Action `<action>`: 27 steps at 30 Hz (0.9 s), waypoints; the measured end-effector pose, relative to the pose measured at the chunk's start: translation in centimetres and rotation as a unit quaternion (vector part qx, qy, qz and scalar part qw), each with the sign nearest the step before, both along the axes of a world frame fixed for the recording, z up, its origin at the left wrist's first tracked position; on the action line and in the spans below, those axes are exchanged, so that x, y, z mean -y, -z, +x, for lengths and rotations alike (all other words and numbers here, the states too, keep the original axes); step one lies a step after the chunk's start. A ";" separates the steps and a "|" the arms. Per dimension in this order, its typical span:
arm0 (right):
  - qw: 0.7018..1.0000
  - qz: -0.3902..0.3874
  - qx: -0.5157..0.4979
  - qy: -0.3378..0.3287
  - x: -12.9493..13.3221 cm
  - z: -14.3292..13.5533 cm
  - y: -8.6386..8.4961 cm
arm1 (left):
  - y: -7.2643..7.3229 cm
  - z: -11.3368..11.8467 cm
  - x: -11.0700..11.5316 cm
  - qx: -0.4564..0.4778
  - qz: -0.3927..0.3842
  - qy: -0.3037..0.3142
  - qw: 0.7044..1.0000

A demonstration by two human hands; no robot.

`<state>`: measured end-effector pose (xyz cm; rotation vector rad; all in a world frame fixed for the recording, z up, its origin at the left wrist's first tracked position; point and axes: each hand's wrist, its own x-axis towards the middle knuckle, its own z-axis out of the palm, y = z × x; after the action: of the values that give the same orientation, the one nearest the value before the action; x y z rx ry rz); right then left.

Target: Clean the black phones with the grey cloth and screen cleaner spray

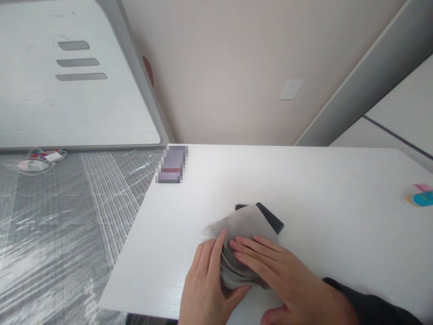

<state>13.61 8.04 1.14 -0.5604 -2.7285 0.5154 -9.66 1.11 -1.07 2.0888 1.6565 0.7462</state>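
A crumpled grey cloth (250,223) lies near the front of the white table. My left hand (206,282) curves round its left side, fingers bent and thumb at its lower edge. Flat across the cloth's right part rests my right hand (274,266), fingers stretched out, thumb apart. From under the cloth's far right edge a black strip-like object (270,218) sticks out, and beside it shows the corner of a dark, flat object (241,206). What lies beneath the cloth is hidden.
A blurred purple-grey item (172,164) lies at the white table's (321,189) back left corner. At the far right is a blue bottle-like object (422,198) with a pink piece behind it. The wall bears a socket (291,89).
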 end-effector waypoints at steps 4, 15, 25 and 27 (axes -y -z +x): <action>0.994 0.047 -0.062 0.081 -0.8 1.0 0.5 | 0.3 0.3 0.4 0.018 -0.029 -0.057 0.998; 0.987 0.036 -0.037 0.154 -2.3 0.4 0.9 | -2.2 -0.9 -0.5 0.205 -0.053 -0.049 0.976; 0.982 0.038 -0.071 0.168 -2.9 0.4 1.8 | -2.2 -2.1 0.5 0.127 0.078 -0.102 0.984; 0.983 0.036 -0.067 0.166 -3.1 0.5 1.9 | -2.8 -1.5 0.0 0.023 0.117 -0.062 0.991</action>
<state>14.12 11.19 -0.77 -0.9053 -2.4460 0.3548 -11.14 1.07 1.69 2.1181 1.7603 1.0677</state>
